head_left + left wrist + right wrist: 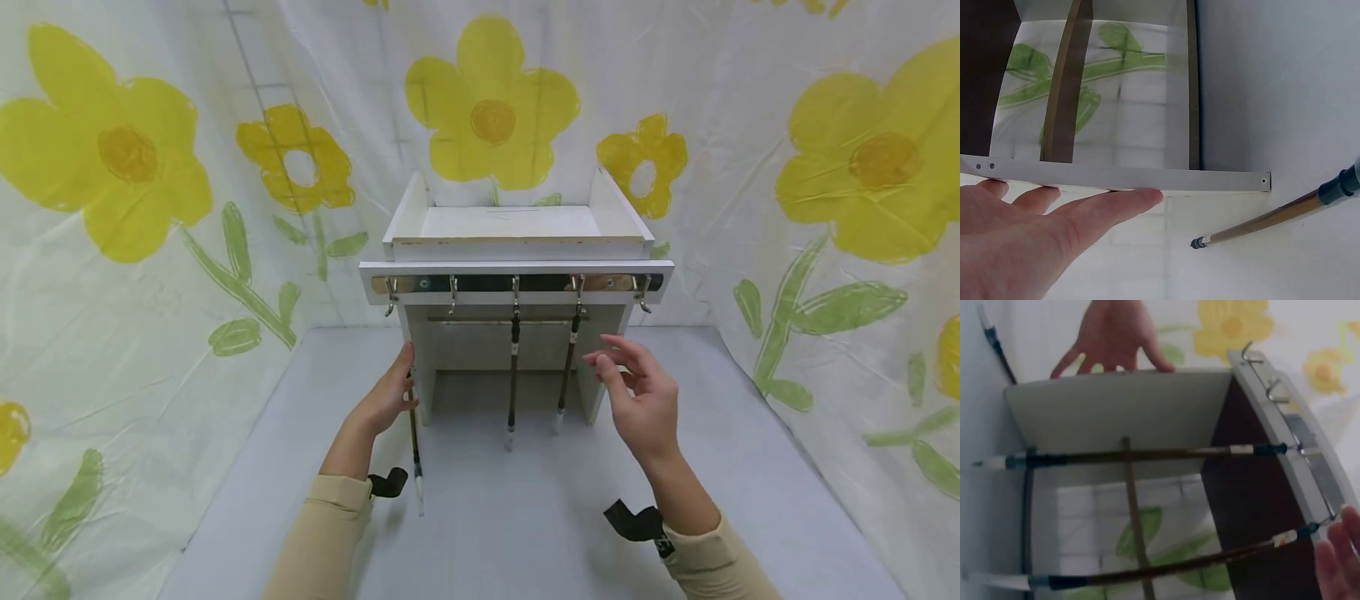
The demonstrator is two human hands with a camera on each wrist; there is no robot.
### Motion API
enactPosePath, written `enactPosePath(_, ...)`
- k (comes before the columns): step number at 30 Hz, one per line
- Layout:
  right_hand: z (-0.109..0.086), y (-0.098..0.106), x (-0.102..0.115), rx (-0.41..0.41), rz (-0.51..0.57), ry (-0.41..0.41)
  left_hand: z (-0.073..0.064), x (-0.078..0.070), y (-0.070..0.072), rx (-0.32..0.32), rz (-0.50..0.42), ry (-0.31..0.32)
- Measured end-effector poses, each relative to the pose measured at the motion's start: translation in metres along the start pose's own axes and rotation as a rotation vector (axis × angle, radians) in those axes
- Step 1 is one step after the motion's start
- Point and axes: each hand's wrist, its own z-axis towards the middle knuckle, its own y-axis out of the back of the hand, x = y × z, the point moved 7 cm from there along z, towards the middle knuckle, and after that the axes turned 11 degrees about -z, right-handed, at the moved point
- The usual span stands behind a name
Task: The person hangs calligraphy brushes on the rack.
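Observation:
My left hand (384,398) is at the left side panel of a white wooden shelf (1110,175), its extended fingers resting against the panel's outer face. Beside that panel a calligraphy brush (1260,220) with a brown handle lies apart from the hand. Two more brushes hang by their loops from the hook rail: one brush (513,375) on the middle hook, another brush (567,371) on the hook to its right. My right hand (641,396), fingers loosely bent and holding nothing, is just right of that second brush. In the right wrist view its fingertips (1340,550) appear near the hook end.
A metal rail (480,283) with several hooks runs along the shelf's front. Inside the shelf a thin crossbar (1135,512) spans between the sides. The shelf stands on a white table (480,517), before a curtain (360,83) with yellow flowers.

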Motion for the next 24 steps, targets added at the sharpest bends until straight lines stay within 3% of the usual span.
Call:
enactPosePath(5,0.002,0.021,-0.018,-0.232,-0.048,-0.076,0.000,-0.001,-0.001,0.005,-0.008,-0.007)
enactPosePath(9,0.002,0.027,-0.045,-0.282,-0.104,-0.177,0.001,0.000,0.000,0.003,-0.023,-0.009)
enactPosePath(12,0.002,0.023,-0.068,-0.211,-0.064,-0.283,0.002,-0.001,0.000,0.007,-0.035,-0.006)
enactPosePath(18,-0.007,0.003,-0.110,-0.004,0.214,-0.566,0.002,-0.001,-0.002,0.004,-0.054,-0.008)
enactPosePath(24,-0.019,-0.016,-0.134,0.204,0.222,-0.640,0.003,0.000,-0.002,0.005,-0.057,-0.003)
